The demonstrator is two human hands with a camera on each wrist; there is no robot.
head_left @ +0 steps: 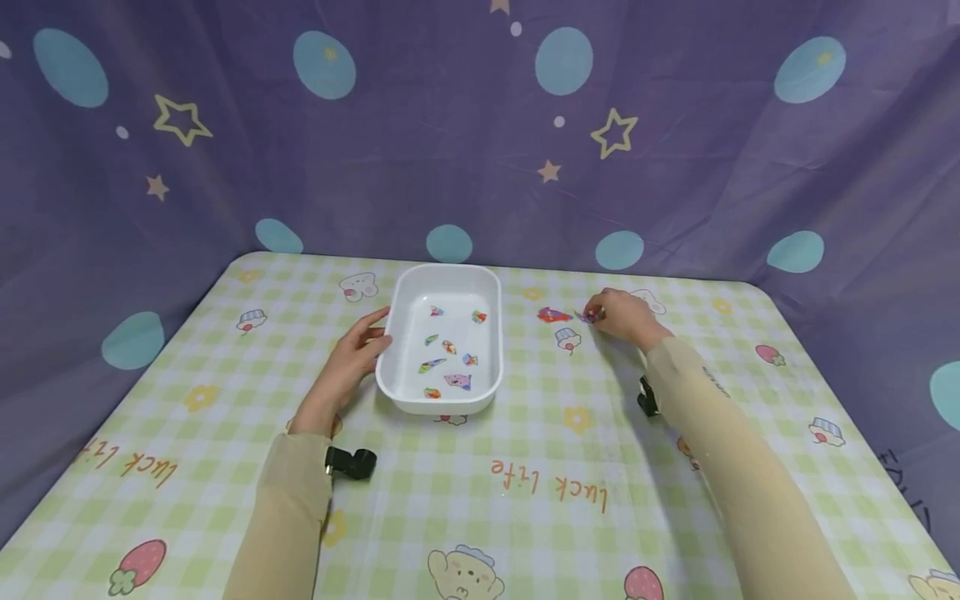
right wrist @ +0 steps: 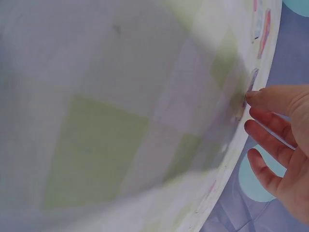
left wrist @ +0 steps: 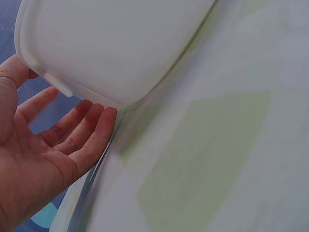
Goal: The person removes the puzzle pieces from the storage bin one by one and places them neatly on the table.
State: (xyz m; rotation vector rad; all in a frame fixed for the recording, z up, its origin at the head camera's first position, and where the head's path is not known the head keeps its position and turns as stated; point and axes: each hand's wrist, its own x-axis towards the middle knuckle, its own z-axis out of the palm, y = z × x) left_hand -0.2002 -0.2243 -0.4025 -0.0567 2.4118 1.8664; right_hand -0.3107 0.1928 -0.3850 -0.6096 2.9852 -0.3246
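A white rectangular plastic tray (head_left: 440, 407) with raised walls stands on the table, several small colourful scraps lying on its floor, among them a pink one (head_left: 458, 381). At its left side my left hand (head_left: 351, 357) holds the rim; in the left wrist view the thumb lies at the edge and the fingertips (left wrist: 108, 113) meet the outer wall. To the right of the tray, my right hand (head_left: 621, 315) pinches a small purplish patterned scrap (head_left: 587, 317) low at the tabletop, between thumb and forefinger. Just left of those fingertips lies a larger red-and-purple scrap (head_left: 553, 315).
A green-and-white checked cloth (head_left: 525, 417) printed with cartoon figures and letters covers the table. Behind it hangs a purple curtain (head_left: 450, 150) with stars and blue ovals. Black camera mounts (head_left: 351, 463) sit on both wrists.
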